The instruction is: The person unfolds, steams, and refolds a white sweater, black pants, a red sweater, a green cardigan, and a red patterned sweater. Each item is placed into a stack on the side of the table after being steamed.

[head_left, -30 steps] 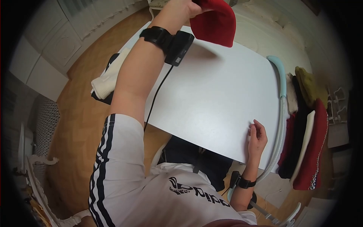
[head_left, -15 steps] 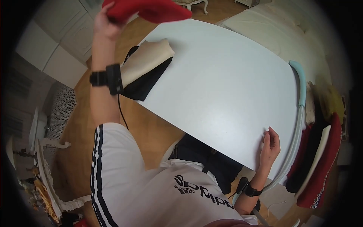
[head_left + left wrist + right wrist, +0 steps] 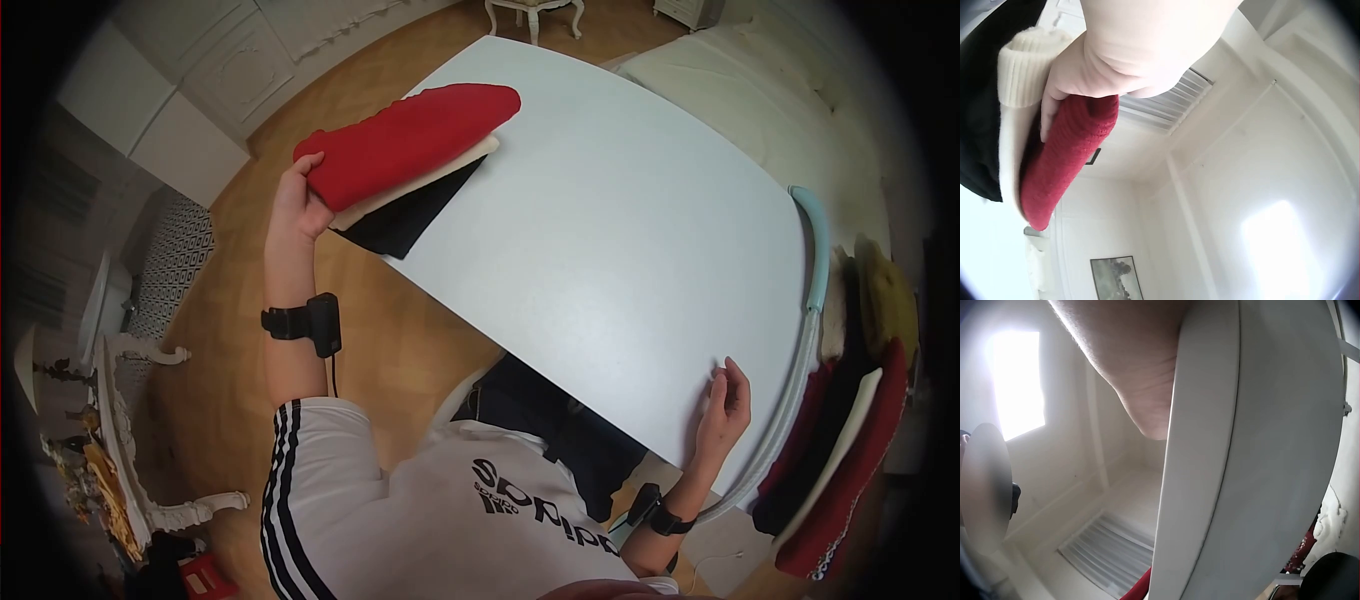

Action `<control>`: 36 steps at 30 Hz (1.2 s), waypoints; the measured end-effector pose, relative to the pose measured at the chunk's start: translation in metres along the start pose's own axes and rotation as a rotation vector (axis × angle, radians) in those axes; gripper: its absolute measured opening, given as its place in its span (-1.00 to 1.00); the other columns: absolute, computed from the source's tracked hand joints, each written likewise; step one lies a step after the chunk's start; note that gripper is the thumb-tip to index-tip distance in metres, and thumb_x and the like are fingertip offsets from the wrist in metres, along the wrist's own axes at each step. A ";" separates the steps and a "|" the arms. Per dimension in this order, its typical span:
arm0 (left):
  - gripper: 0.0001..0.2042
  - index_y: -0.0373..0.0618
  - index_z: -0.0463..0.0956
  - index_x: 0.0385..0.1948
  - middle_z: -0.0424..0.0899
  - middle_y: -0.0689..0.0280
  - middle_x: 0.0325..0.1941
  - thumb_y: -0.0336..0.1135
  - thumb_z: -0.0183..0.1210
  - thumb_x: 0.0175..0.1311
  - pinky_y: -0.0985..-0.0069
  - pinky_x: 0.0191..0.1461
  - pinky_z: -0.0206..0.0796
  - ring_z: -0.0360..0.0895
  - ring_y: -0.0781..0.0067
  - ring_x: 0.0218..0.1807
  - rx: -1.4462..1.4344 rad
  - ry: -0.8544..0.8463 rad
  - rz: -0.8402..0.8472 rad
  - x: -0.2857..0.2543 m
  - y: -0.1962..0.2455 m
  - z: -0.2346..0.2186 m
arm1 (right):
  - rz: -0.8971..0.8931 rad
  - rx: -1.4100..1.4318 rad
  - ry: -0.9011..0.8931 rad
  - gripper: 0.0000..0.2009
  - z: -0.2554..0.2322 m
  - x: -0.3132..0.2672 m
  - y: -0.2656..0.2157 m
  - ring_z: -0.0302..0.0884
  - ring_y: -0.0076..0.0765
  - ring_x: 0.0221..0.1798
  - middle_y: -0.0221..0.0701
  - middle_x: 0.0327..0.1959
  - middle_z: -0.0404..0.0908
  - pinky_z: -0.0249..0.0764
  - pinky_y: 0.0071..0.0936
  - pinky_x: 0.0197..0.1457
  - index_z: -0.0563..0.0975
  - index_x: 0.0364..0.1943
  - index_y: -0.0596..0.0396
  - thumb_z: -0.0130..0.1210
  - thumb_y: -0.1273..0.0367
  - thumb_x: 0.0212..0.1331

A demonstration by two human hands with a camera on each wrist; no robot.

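My left hand grips the near left end of a folded red garment, thumb below and fingers over its edge. The red garment lies over a cream garment and a black one at the table's left end. In the left wrist view the hand holds the red knit against the ribbed cream knit. My right hand rests at the table's near right part, fingers loosely bent, holding nothing. The right wrist view shows part of that hand by the table edge.
The white table fills the middle. A pale blue curved tube runs along its right end. Beyond it hang several garments, among them a dark red one and an olive one. A white chair stands past the far edge.
The left hand has carried the red garment leftward from the far side, then down onto the cream and black garments. The right hand keeps nearly the same place on the table.
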State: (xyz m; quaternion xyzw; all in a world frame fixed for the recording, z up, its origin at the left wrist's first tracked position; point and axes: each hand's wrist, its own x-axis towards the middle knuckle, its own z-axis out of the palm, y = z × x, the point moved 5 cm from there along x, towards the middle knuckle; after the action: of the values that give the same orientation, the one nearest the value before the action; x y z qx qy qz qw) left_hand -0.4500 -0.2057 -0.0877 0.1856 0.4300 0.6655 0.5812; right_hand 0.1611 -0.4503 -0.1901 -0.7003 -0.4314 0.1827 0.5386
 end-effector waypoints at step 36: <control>-0.47 -0.19 0.33 0.42 0.44 -0.14 0.41 -0.28 0.18 0.46 0.11 0.45 0.29 0.40 -0.18 0.42 1.450 -1.177 1.002 -0.152 -0.194 0.269 | -0.284 -0.217 0.066 -0.76 -0.058 -0.024 -0.112 0.72 -0.26 -0.10 -0.20 -0.13 0.72 0.61 -0.41 -0.02 0.63 0.04 0.25 0.17 0.56 0.31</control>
State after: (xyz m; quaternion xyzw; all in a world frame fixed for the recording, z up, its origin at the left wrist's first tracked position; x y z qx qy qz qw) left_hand -0.0907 -0.2603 -0.0514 0.9373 0.2492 0.2187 0.1074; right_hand 0.1439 -0.4991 -0.0725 -0.6921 -0.5252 0.0339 0.4940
